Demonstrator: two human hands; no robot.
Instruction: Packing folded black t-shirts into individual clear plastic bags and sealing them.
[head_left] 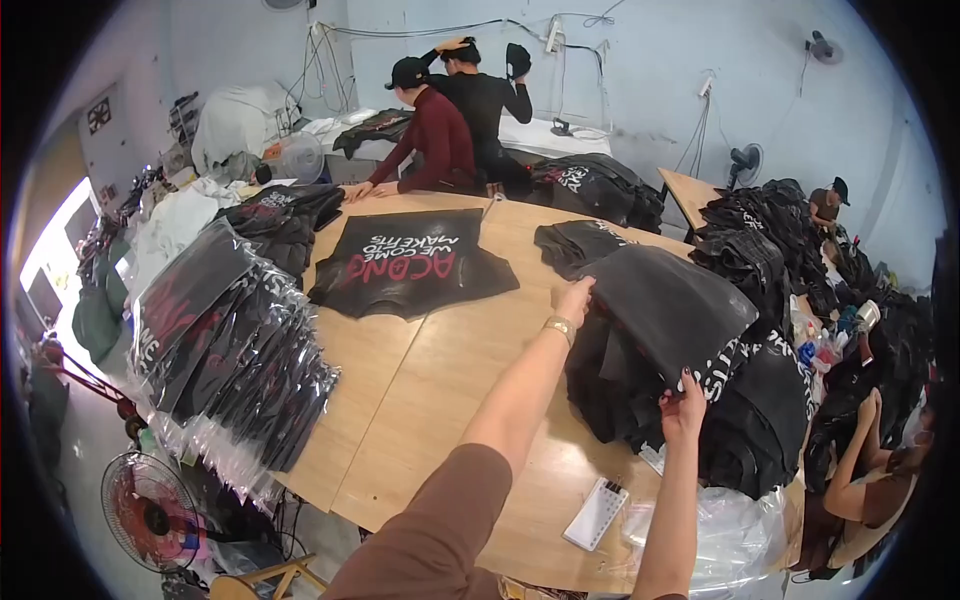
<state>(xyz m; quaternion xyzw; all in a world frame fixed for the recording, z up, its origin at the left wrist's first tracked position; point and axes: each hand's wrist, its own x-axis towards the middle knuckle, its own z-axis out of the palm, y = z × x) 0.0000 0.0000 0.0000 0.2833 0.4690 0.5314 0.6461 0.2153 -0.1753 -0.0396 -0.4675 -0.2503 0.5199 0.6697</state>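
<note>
A black T-shirt (672,312) with white and red print is stretched between my hands over the right side of the table. My left hand (574,303), with a gold watch at its wrist, pinches its near left edge. The lower edge is gripped by my right hand (684,408). Beneath and beside it lies a heap of black T-shirts (610,385), partly hidden by the held one. To the left, another black T-shirt (410,262) lies flat, its red and white print facing up.
Bagged black shirts (235,350) overlap in a pile on the left of the wooden table (400,405). A white card (597,514) and clear plastic bags (715,530) lie at the near edge. Two people stand across the table; more sit at right. A fan (150,512) stands at lower left.
</note>
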